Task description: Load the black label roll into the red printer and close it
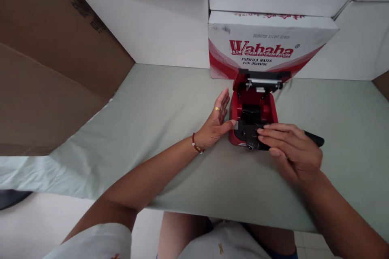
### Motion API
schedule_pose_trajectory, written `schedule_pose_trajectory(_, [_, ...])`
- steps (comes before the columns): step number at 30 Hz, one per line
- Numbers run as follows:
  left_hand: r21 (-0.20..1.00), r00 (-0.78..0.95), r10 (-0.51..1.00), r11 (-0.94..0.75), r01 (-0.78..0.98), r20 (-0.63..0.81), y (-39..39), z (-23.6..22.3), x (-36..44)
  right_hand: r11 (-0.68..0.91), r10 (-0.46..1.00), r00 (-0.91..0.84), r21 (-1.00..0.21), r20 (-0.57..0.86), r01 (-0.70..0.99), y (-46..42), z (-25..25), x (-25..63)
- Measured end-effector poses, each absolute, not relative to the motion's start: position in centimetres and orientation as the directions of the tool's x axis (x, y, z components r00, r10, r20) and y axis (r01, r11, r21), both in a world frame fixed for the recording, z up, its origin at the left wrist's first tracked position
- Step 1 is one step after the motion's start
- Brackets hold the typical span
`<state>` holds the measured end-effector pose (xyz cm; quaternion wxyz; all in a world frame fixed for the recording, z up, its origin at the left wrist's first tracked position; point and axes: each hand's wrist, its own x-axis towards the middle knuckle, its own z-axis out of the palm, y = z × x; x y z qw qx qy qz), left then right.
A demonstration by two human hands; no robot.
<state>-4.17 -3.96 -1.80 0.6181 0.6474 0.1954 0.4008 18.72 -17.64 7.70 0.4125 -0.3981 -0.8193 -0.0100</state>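
A small red printer [275, 109] with a black front stands on the table, its lid [263, 81] raised. Black, shiny material [251, 113] lies inside its bay. Along the printer's left side my left hand [214, 125] rests open, fingers stretched out, thumb touching the front left corner. My right hand [291, 147] is closed on a black-handled tool [314, 138] at the printer's front right. The handle sticks out to the right behind my knuckles. Beneath my right fingertips a flat black piece [252, 137] covers the front edge; whether it belongs to the tool I cannot tell.
A pale green cloth [170, 105] covers the table. Behind the printer stands a white and red water carton [267, 40], with white boxes [146, 24] stacked around it. A large brown cardboard box [60, 68] rises at the left. The table's front edge runs just above my lap.
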Motion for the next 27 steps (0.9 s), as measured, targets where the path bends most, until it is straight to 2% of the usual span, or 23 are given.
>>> schedule_pose_trajectory(3, [0.95,0.59,0.757,-0.128,-0.284,0.279,-3.9,-2.1,-4.0,0.532,0.789,-0.23,-0.446,0.57,0.719,-16.0,10.0,18.9])
schedule_pose_trajectory(5, [0.946,0.571,0.776,-0.104,-0.306,0.27,-4.0,-2.2,-3.9,0.366,0.905,-0.168,-0.513,0.391,0.776,-13.9,11.5,19.2])
schedule_pose_trajectory(7, [0.942,0.541,0.802,-0.076,-0.327,0.252,-4.2,-2.2,-3.7,0.209,0.976,-0.149,-0.495,0.158,0.844,-11.3,12.6,19.4])
schedule_pose_trajectory(8, [0.941,0.52,0.821,-0.058,-0.334,0.236,-4.2,-2.2,-3.7,0.151,0.988,-0.147,-0.426,0.043,0.892,-9.9,12.9,19.4])
schedule_pose_trajectory(10, [0.938,0.471,0.862,-0.015,-0.346,0.188,-4.2,-2.2,-3.5,0.098,0.983,-0.122,-0.175,-0.137,0.98,-7.7,13.3,18.9])
schedule_pose_trajectory(12, [0.935,0.428,0.895,0.036,-0.353,0.127,-4.2,-2.2,-3.3,0.111,0.964,-0.088,0.077,-0.25,0.991,-6.3,13.4,17.9])
schedule_pose_trajectory(13, [0.933,0.414,0.905,0.058,-0.356,0.102,-4.1,-2.3,-3.2,0.117,0.956,-0.07,0.152,-0.286,0.981,-5.9,13.4,17.3])
schedule_pose_trajectory(15, [0.931,0.399,0.914,0.082,-0.357,0.073,-4.0,-2.3,-3.2,0.122,0.947,-0.049,0.216,-0.317,0.969,-5.7,13.2,16.5])
schedule_pose_trajectory(17, [0.932,0.386,0.92,0.085,-0.351,0.062,-3.9,-2.3,-3.1,0.14,0.947,-0.067,0.216,-0.314,0.966,-5.7,12.9,16.3])
schedule_pose_trajectory(19, [0.936,0.372,0.927,0.086,-0.341,0.051,-4.0,-2.2,-3.1,0.189,0.94,-0.129,0.167,-0.316,0.968,-5.9,12.7,16.8])
schedule_pose_trajectory(22, [0.939,0.36,0.932,0.093,-0.331,0.035,-4.0,-2.1,-3.0,0.215,0.941,-0.21,-0.009,-0.264,0.977,-6.9,12.8,18.3])
schedule_pose_trajectory(25, [0.942,0.331,0.943,0.09,-0.322,0.023,-4.1,-1.9,-2.9,0.118,0.976,-0.17,-0.324,-0.137,0.939,-9.7,14.0,20.5])
schedule_pose_trajectory(27, [0.949,0.28,0.96,0.088,-0.302,0.0,-4.2,-1.6,-2.9,0.077,0.992,-0.119,-0.555,-0.039,0.828,-12.3,15.1,22.7])
